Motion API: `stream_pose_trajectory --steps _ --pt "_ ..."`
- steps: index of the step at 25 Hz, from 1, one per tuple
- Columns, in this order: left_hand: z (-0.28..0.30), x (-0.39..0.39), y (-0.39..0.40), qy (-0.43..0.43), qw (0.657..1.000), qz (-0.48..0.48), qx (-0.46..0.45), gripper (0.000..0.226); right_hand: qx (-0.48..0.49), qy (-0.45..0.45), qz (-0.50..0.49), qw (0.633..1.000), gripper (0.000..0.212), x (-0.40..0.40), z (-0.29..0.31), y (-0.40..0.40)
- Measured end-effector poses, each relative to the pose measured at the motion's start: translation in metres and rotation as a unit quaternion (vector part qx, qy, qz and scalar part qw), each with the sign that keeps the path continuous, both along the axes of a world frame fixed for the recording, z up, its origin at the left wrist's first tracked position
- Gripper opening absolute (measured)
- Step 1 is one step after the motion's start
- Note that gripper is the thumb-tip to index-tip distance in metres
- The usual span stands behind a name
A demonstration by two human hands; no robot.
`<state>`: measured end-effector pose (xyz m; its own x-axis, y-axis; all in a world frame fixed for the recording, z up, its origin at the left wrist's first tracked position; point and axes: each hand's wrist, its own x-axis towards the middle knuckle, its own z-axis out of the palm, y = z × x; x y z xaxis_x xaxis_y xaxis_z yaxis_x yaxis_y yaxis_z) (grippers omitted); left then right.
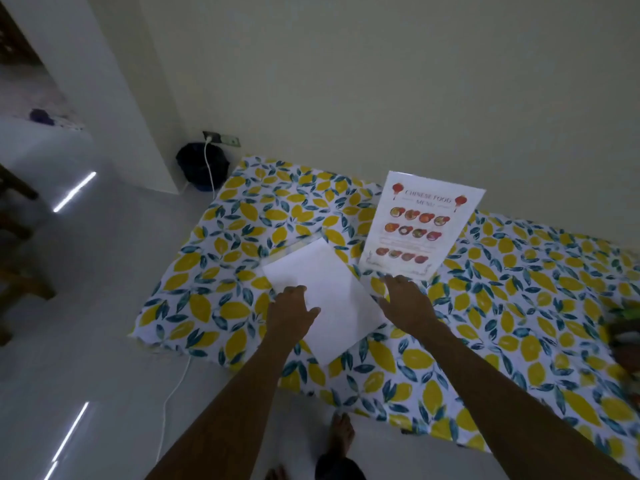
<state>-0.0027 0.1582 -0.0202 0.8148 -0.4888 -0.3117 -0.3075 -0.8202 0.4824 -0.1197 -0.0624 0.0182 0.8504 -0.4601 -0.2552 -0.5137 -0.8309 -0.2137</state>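
Note:
A blank white sheet (323, 289) lies flat on a table covered with a lemon-print cloth (502, 306). My left hand (291, 310) rests on the sheet's left part with its fingers spread. My right hand (407, 301) reaches flat over the sheet's right edge, fingertips close to the bottom of a menu. That menu (420, 225), printed "Chinese Food Menu" with pictures of dishes, stands upright in a clear holder just beyond the sheet. A clear plastic edge shows at the sheet's far corner.
The table stands against a pale wall. A dark bin (201, 164) sits on the floor at the table's far left corner under a wall socket (221, 137), and a white cable (173, 393) runs down along the floor. My bare foot (341, 433) is by the table's near edge. Dark items lie at the right edge (623, 337).

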Motion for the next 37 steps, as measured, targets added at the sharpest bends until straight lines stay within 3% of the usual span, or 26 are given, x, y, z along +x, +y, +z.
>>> stream_pose_trajectory --steps 9,16,21,26,28,30,32,35,37 --pt "-0.044 -0.01 0.027 0.08 0.988 0.125 -0.029 0.058 0.007 0.066 0.091 0.994 0.043 0.038 -0.055 0.003" --pt "-0.044 -0.002 0.001 0.093 0.969 0.222 -0.053 0.056 0.016 0.054 -0.011 0.998 0.045 0.062 -0.09 0.017" --pt "-0.043 0.004 0.004 0.112 0.949 0.283 -0.083 0.054 0.14 0.045 -0.101 0.984 0.048 0.068 -0.081 0.011" --pt "-0.031 0.021 0.025 0.103 0.957 0.258 -0.083 0.043 0.198 -0.029 -0.128 0.971 0.044 0.053 -0.059 0.02" --pt "-0.029 0.032 0.042 0.073 0.97 0.217 -0.087 0.026 0.19 -0.061 -0.101 0.975 0.044 0.048 -0.047 0.025" --pt "-0.025 0.046 0.058 0.05 0.982 0.152 -0.098 0.025 0.193 -0.042 -0.095 0.976 0.036 0.043 -0.037 0.033" --pt "-0.013 0.06 0.073 0.091 0.979 0.133 -0.121 0.026 0.278 -0.045 -0.188 0.941 0.024 0.041 -0.028 0.045" --pt "0.002 0.082 0.097 0.13 0.97 0.112 -0.174 0.028 0.435 -0.138 -0.358 0.815 0.015 0.037 -0.001 0.069" --pt "0.008 0.096 0.11 0.138 0.966 0.074 -0.205 0.022 0.455 -0.17 -0.376 0.789 0.017 0.032 0.012 0.084"
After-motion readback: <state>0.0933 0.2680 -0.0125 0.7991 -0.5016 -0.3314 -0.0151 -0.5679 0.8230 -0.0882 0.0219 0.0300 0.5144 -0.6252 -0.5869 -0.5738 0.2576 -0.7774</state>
